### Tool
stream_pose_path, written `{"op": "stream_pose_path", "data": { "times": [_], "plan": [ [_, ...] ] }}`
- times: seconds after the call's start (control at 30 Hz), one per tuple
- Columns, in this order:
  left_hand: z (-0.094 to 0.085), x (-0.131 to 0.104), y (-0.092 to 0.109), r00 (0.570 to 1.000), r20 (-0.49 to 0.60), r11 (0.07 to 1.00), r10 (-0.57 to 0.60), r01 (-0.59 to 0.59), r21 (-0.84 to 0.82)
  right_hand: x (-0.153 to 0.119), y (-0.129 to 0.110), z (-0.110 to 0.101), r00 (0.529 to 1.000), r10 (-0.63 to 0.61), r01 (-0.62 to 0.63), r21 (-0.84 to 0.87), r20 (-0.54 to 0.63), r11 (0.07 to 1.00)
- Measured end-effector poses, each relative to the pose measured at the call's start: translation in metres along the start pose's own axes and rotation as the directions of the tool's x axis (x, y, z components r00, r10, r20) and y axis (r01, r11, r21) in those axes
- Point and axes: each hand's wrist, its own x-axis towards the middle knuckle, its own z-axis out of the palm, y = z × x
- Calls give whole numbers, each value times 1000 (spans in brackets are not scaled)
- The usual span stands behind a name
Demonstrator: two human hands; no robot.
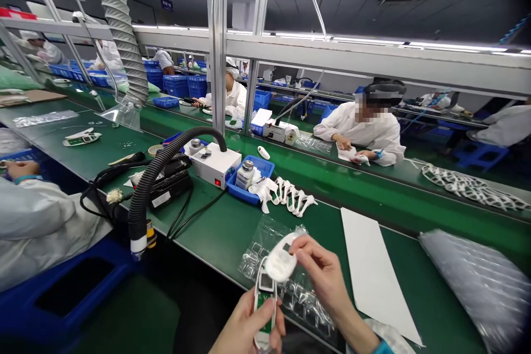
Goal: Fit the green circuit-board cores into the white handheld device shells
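Observation:
My left hand is wrapped round a narrow white plastic device housing, tilted upright. A green circuit board and a small grey display show inside it. At its top end, my right hand pinches a white, rounded, soft-looking piece between thumb and fingertips. It overlaps the housing's upper edge; whether the two touch, I cannot tell. A small dark patch shows near the fingertips. Behind and below both hands lies a clear plastic tray with several small square pockets.
A blue bin holds a bottle and white cloths, beside a row of white housings. Left of it stand a white box and a black hose. White card and bubble wrap lie right. Co-workers sit opposite and left.

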Motion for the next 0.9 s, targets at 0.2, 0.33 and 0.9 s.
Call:
{"op": "stream_pose_path", "data": {
  "times": [0.2,0.33,0.9],
  "plan": [
    [-4,-9,0,966,-256,999,-17,23,23,-19,-13,-9,918,-69,168,-227,390,959],
    [-9,-9,-9,947,-321,990,-14,58,130,-29,-3,-2,898,-23,179,-316,439,932],
    [7,-11,-1,935,-200,715,292,-75,695,-21,-25,27,923,93,142,-556,373,819]
  ]
}}
